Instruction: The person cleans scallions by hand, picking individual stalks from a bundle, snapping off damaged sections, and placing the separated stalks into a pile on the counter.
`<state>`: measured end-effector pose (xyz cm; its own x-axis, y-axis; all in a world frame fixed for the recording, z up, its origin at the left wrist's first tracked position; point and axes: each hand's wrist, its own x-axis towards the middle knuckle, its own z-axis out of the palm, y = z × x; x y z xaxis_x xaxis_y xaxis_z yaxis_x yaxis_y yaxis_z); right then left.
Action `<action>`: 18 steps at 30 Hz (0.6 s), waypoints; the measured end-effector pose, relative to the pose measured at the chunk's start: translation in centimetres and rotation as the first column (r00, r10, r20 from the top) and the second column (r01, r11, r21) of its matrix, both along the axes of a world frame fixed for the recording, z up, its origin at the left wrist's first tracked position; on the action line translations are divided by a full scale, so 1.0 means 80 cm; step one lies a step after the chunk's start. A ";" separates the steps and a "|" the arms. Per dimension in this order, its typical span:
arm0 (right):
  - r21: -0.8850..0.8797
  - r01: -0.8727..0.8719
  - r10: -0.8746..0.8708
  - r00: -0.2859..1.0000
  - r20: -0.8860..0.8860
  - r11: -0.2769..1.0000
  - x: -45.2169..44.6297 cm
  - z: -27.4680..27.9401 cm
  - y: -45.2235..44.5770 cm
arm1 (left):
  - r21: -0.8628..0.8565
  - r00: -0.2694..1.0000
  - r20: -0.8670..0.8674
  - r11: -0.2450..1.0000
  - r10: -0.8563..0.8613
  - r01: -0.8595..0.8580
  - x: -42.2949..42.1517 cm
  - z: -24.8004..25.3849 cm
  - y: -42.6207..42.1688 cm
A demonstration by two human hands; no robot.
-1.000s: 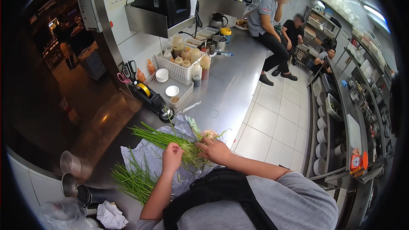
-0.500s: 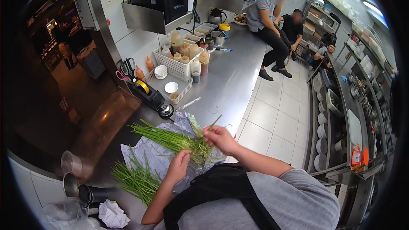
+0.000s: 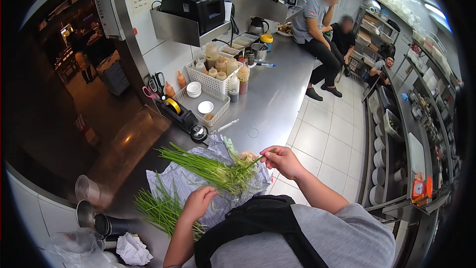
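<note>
A bunch of long green chives (image 3: 196, 166) lies on a crumpled sheet of paper (image 3: 184, 187), its pale, tangled ends towards me. A second pile of chives (image 3: 161, 207) lies nearer the left, partly on the bare steel. My right hand (image 3: 283, 163) pinches a chive stalk between thumb and fingertips, just beyond the right side of the bunch. Below the bunch, my left hand (image 3: 199, 202) has its thumb and fingers drawn together over the paper. Whatever may be between those fingertips is too small to make out.
Beyond the paper on the steel counter (image 3: 277, 89) are a call bell (image 3: 199, 133), a tape dispenser (image 3: 179, 114) and a basket of sauce bottles (image 3: 214, 77). Crumpled white paper (image 3: 133, 249) lies at lower left. One person (image 3: 317, 25) sits on the counter; two others are farther back.
My right hand has moved right with the stalk, away from the bunch. My left hand has shifted slightly left and down, apart from the chive ends. The view has tilted a little.
</note>
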<state>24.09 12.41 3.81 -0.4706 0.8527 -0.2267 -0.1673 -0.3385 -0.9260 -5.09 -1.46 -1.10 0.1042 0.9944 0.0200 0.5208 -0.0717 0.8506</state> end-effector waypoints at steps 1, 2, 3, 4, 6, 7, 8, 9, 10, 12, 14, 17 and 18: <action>0.020 -0.007 0.007 1.000 0.003 1.000 0.001 0.001 -0.001 | -0.010 0.998 0.023 0.999 0.051 -0.051 -0.001 0.000 0.000; 0.041 -0.014 0.013 1.000 0.005 0.999 0.001 0.001 -0.001 | -0.021 0.994 0.045 0.995 0.102 -0.101 -0.001 0.000 0.000; 0.041 -0.014 0.014 1.000 0.006 0.999 0.002 0.000 -0.002 | -0.021 0.994 0.045 0.995 0.102 -0.101 -0.001 -0.004 0.001; 0.035 -0.004 0.004 1.000 -0.020 0.999 0.002 -0.002 -0.002 | -0.057 0.958 0.212 0.981 0.192 -0.184 -0.002 -0.011 0.003; 0.029 0.007 -0.006 0.999 -0.046 1.000 0.002 -0.006 -0.003 | -0.107 0.887 0.369 0.960 0.278 -0.257 0.000 -0.018 0.008; -0.007 0.019 -0.019 0.995 -0.101 1.000 0.003 -0.007 -0.004 | -0.105 0.797 0.500 0.937 0.339 -0.333 0.004 -0.019 0.011; -0.044 0.028 -0.035 0.987 -0.155 0.999 0.004 -0.009 -0.005 | -0.114 0.685 0.619 0.906 0.385 -0.407 0.007 -0.020 0.015; -0.043 0.028 -0.035 0.987 -0.154 0.999 0.006 -0.014 -0.005 | -0.114 0.684 0.620 0.907 0.385 -0.406 0.009 -0.021 0.019; -0.089 0.093 -0.109 0.974 -0.201 0.992 0.012 -0.020 -0.003 | -0.173 0.489 0.753 0.850 0.440 -0.497 0.010 -0.023 0.024; -0.123 0.200 -0.223 0.952 -0.212 0.972 0.022 -0.025 0.000 | -0.251 0.264 0.847 0.785 0.462 -0.567 0.012 -0.026 0.034; -0.077 0.229 -0.239 0.954 -0.182 0.970 0.033 -0.022 0.002 | -0.268 0.390 0.759 0.795 0.522 -0.544 0.015 -0.031 0.045; 0.005 0.283 -0.281 0.954 -0.110 0.959 0.042 -0.010 0.002 | 0.114 0.937 0.230 0.949 0.263 -0.294 0.036 -0.061 0.062; 0.076 0.283 -0.280 0.959 -0.046 0.956 0.043 -0.006 0.002 | 0.112 0.937 0.231 0.949 0.263 -0.294 0.047 -0.063 0.069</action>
<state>27.54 12.56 3.32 -0.2154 0.9665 -0.1396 -0.2775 -0.1977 -0.9402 -1.35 4.05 -6.18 -0.1985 0.9678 0.1549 0.3474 -0.0783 0.9344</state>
